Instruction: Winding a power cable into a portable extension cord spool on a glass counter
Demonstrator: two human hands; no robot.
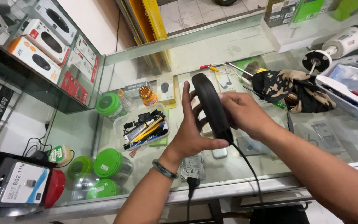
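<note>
Both my hands hold a flat black oval device [209, 101] edge-up over a glass counter [237, 45]. My left hand [191, 128] grips it from the left, thumb across its lower end, fingers spread along the side. My right hand [245, 114] clasps it from the right. A black cable [249, 168] runs from the device's lower end down past the counter's front edge. A black plug [192, 176] lies on the glass under my left wrist, which wears a green bangle [164, 169].
On the counter stand a clear tray of pens and tools [143, 128], green-lidded jars [108, 162], an orange screwdriver-bit holder [148, 95], loose screwdrivers [224, 68], a patterned cloth [295, 89], a white security camera [336, 45] and a clear box [353, 89]. Boxed goods fill a shelf [42, 45] at the left.
</note>
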